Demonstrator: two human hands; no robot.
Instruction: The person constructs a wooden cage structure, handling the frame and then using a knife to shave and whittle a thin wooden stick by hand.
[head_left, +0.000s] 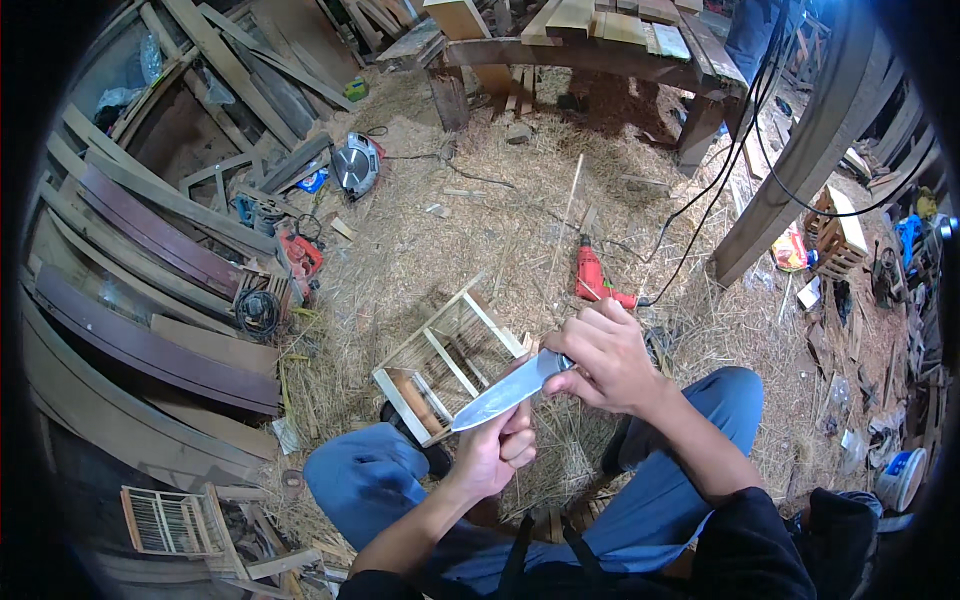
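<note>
Fingers of the right hand point(612, 357) are clamped round the handle of a knife point(508, 392), hiding most of that handle; a straw-strewn floor point(400, 250) fills my view, its far edges lost in the dark rim; the worktop point(590, 60), bearing planks, is cut off at the top; to the right a wooden post point(800, 160) stands behind dark cables; a slatted wooden frame point(451, 362) sits ahead, its near corner partly blocked by the blade and left hand point(490, 455); a circular saw point(356, 165) lies farther left, a red drill point(592, 272) just past the right hand; the blade slants between both hands; the left fingers curl beside its tip, and I cannot tell whether they grip anything.
</note>
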